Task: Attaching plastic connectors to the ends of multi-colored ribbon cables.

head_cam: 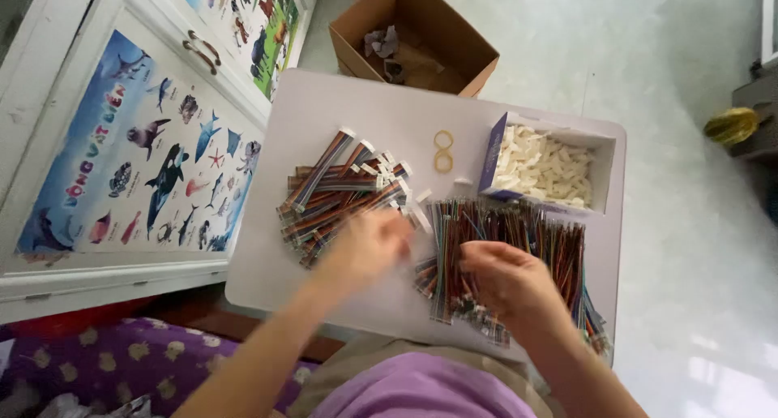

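A purple shirt [421, 394] fills the bottom edge, with two bare forearms reaching up from it over a small white table [324, 110]. The right hand [506, 284] is curled down onto a heap of loose coloured wires [519, 231]. The left hand [369, 248], motion-blurred so its grip cannot be told, rests at the six o'clock edge of a pile of bundled wires [336, 191]. At one o'clock sit two yellow rubber bands [443, 150], then a box of white connectors [547, 171]. Beyond the table stands a cardboard box [413, 37].
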